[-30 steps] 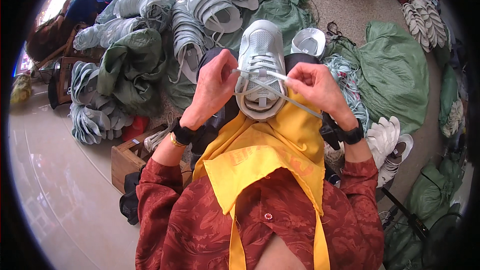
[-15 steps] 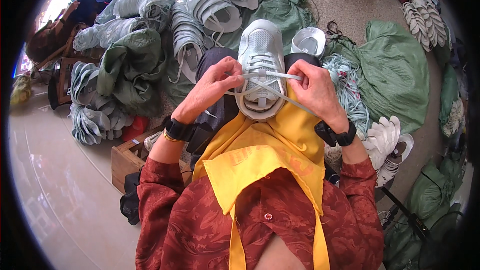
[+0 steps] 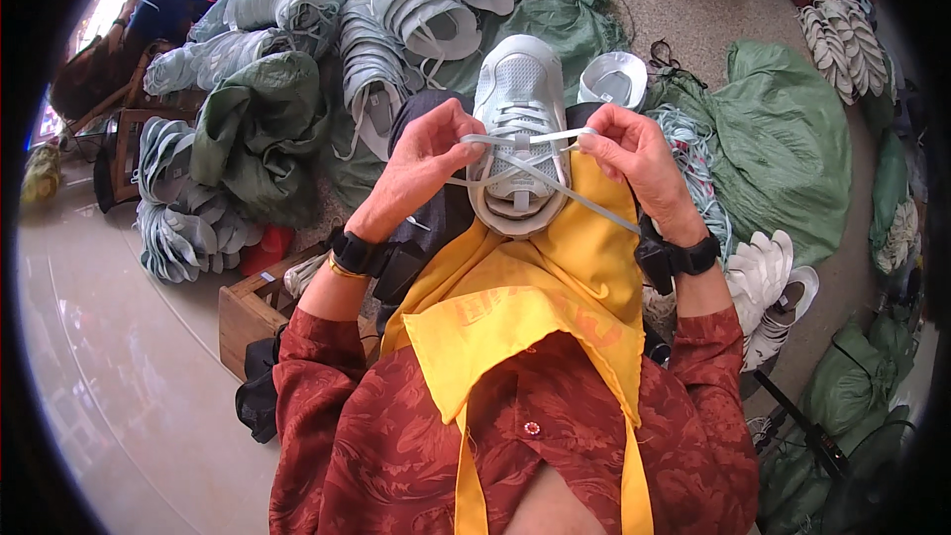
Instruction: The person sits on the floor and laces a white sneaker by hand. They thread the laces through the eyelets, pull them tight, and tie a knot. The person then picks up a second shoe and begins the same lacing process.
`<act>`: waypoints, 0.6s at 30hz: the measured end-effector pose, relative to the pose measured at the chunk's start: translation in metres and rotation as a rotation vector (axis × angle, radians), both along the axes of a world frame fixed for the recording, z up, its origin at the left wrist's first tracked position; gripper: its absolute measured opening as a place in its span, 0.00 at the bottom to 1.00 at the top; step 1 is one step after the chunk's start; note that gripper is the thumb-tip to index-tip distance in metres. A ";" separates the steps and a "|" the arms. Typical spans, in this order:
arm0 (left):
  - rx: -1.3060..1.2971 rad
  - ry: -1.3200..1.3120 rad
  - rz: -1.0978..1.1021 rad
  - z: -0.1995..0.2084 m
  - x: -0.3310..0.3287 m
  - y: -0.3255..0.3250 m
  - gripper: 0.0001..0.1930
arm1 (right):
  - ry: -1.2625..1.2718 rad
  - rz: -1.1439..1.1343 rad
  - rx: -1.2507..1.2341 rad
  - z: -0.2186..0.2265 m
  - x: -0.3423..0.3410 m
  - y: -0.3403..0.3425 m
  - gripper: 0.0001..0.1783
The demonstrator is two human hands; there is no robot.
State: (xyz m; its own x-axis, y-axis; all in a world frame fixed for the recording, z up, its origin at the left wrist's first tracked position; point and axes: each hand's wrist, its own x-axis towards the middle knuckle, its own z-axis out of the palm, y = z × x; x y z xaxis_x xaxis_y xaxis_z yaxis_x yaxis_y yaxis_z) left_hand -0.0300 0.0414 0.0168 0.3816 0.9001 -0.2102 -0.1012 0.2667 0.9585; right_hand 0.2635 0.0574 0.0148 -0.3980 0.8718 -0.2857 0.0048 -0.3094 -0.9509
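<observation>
A pale grey-blue sneaker [image 3: 517,89] rests on my lap over the yellow apron [image 3: 515,312], its toe pointing away from me. Its light shoelace [image 3: 555,183] runs zigzag up the front, and its loose parts cross over the tongue. My left hand [image 3: 428,154] pinches the shoelace at the left of the shoe. On the other side my right hand [image 3: 642,160] pinches it between thumb and fingers. Between both hands the lace is stretched nearly level across the tongue. One lace end slants down to the right, under my right wrist.
Stacked shoe uppers [image 3: 421,15] lie on the floor ahead and to the left. Green sacks [image 3: 778,139] spread at the right, beside a bundle of pale laces [image 3: 688,139]. A wooden box [image 3: 253,312] stands at my left, and white shoe parts [image 3: 763,277] lie at my right.
My right hand has shifted slightly up and changed its grip on the lace, with fingers now nearer the shoe. My left hand has risen a little. The sneaker stays on my lap.
</observation>
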 end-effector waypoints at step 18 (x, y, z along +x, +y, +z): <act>0.378 0.321 0.176 -0.016 0.003 -0.020 0.12 | -0.149 0.095 0.092 -0.014 0.007 -0.001 0.08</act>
